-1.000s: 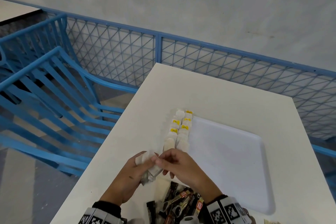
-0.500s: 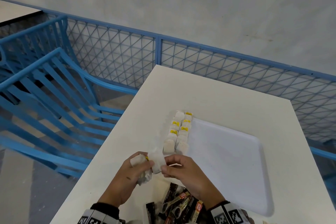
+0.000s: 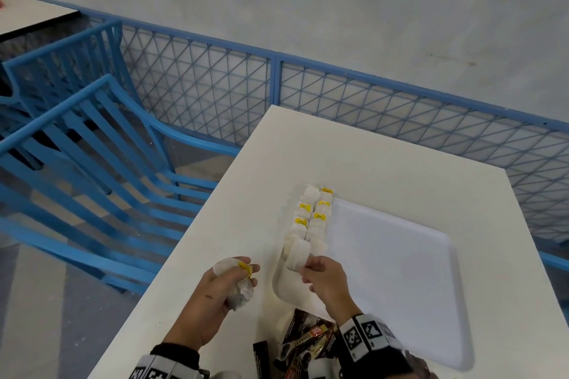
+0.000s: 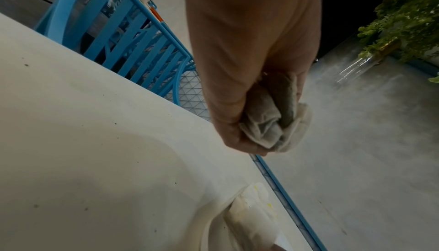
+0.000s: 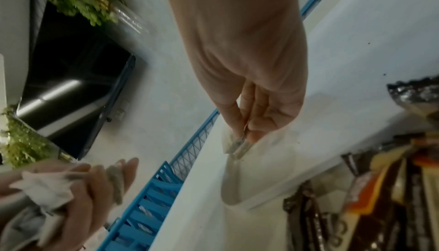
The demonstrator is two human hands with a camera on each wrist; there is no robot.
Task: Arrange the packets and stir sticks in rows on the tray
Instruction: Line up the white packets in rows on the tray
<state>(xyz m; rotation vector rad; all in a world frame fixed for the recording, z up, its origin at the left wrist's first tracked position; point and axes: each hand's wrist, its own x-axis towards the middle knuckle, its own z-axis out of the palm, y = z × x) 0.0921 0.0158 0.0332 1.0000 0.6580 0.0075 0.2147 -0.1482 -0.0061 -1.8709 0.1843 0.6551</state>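
Packets of two kinds are noted. Nearest, a loose heap of dark packets (image 3: 308,344) lies on the table (image 3: 385,163) at the tray's near edge, not yet sorted. No stir sticks can be made out in any view.

Left hand (image 3: 215,289), just left of the tray (image 3: 400,271) and above the table, is closed round a bunch of white packets (image 3: 243,289); a yellow tag shows at the fingertips. It is judged to serve as the stock.

Right hand (image 3: 326,280), over the tray's near-left corner, pinches a single white packet (image 3: 297,254) by its near edge between thumb and fingers. The packet's far end touches or overlaps the near end of the two rows (image 3: 312,218) laid along the tray's left side. Most of the tray is bare.

Step in hand, as judged: the left row is being extended nearward. Next move calls for the packet to be laid flat and in line without the neighbours being nudged, then released, and another drawn from the left hand.

Views compared: the head view alone gives the rows and the tray's extent. The left wrist view shows the bunch crumpled tight in the fist. The right wrist view confirms the pinch at the packet's corner; whether the packet already rests on the tray cannot be told.
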